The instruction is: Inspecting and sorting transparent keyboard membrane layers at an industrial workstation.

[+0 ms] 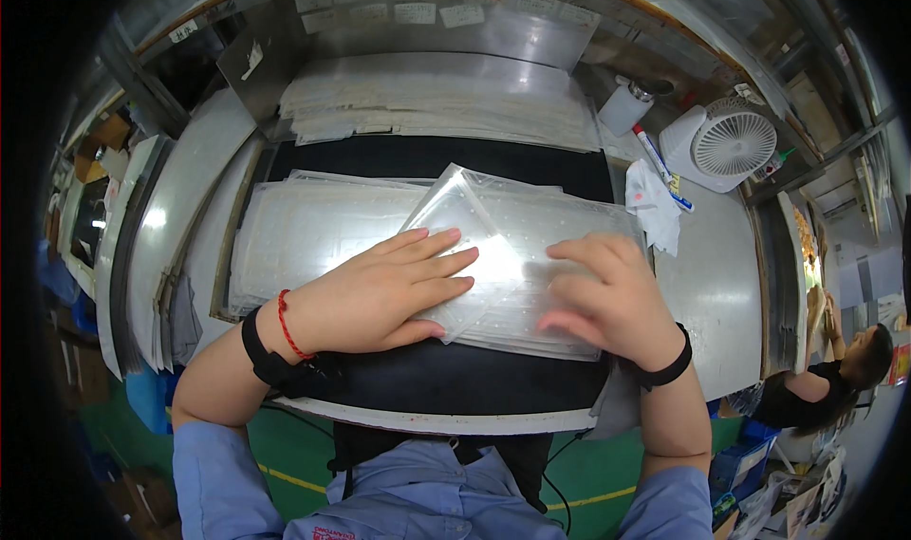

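A wide stack of clear, thin sheets [313,219], plastic by their look, lies on a black mat [399,381] in front of me. A smaller clear sheet [457,196] rests slantwise on top, one corner pointing away from me. My left hand [403,288] lies flat across this slanted sheet with its fingers spread. Over the right part of the stack is my right hand [607,298], fingers bent and apart, slightly blurred. Nothing shows between its fingers; whether they touch the sheets I cannot tell.
Behind the mat lies another pile of sheets [427,99]. At the right stand a white fan [726,146], a bottle [626,108], markers [661,168] and a crumpled white cloth [653,208]. Large metal-grey panels [176,217] lean at the left. A person [830,379] is at far right.
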Motion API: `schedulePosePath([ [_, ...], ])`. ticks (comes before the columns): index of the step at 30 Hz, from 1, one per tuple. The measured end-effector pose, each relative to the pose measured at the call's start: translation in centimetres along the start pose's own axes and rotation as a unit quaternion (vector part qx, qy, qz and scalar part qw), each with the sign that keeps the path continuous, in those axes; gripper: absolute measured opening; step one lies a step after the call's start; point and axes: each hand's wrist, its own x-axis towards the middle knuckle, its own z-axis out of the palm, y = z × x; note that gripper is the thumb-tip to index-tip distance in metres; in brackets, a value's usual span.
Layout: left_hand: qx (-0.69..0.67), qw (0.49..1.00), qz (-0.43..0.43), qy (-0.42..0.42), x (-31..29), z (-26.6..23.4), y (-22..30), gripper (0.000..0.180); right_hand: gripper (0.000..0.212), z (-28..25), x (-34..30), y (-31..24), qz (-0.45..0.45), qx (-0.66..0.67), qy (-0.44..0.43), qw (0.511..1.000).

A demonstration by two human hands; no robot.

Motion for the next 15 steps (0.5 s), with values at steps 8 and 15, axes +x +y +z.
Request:
schedulePosePath([
  [8, -0.061, 0.994, 0.005, 0.089, -1.5, -0.8, -2.3, 0.041, 0.009, -0.5, -2.0, 4.2, 0.120, 0.069, 0.160, 0.977],
  [15, -0.584, 0.706, -0.222, 0.333, -5.7, -4.1, -8.8, 0.036, 0.019, 0.0, -3.9, 8.4, 0.342, 0.239, 0.279, 0.865],
])
